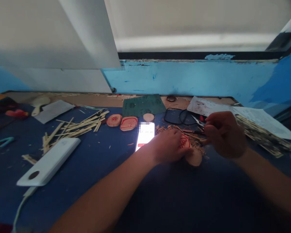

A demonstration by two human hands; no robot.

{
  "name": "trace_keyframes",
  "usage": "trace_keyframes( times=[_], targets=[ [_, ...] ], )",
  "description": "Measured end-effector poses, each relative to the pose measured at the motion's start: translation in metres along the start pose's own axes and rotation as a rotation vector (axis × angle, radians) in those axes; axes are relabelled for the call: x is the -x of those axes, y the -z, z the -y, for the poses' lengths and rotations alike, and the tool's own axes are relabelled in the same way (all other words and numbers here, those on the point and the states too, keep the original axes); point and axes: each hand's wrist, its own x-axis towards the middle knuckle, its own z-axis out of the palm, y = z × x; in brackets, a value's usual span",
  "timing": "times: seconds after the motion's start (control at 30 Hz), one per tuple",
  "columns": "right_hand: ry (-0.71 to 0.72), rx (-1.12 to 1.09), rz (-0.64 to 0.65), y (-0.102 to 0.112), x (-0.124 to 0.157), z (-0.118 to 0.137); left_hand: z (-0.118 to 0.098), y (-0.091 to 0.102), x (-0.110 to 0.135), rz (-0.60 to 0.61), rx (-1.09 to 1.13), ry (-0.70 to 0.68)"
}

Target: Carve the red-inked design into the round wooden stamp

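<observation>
My left hand presses a round wooden slice with a red drawing, its fingers closed around the far edge. A plain wooden piece sits just below that slice, by my left thumb. To the right, my right hand is raised a little, fingers curled in a pinch on a thin tool that points toward the slice. Most of this tool is hidden, so its exact kind does not show. Wood shavings lie around the slice. A lit phone rests beside my left wrist.
Two red-marked wooden slices and a small plain disc lie near green sandpaper. Thin sticks and a white power bank are at left. Papers and dark-stained strips lie right.
</observation>
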Motion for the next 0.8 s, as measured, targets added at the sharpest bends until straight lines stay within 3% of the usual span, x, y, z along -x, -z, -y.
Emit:
trace_keyframes(
  times=[0.17, 0.37, 0.63, 0.8],
  targets=[
    [0.1, 0.158, 0.012, -0.006, -0.006, 0.006, 0.006, -0.002, -0.001, 0.003, 0.087, -0.037],
    [0.163, 0.203, 0.182, -0.01, -0.001, 0.003, 0.003, -0.003, -0.001, -0.02, 0.163, -0.205],
    [0.057, 0.134, 0.019, -0.005, 0.001, 0.013, 0.01, -0.001, -0.002, 0.072, 0.126, -0.246],
    [0.273, 0.283, -0.109, -0.014, 0.005, 0.023, 0.014, 0.002, -0.006, 0.111, 0.157, -0.278]
  ],
)
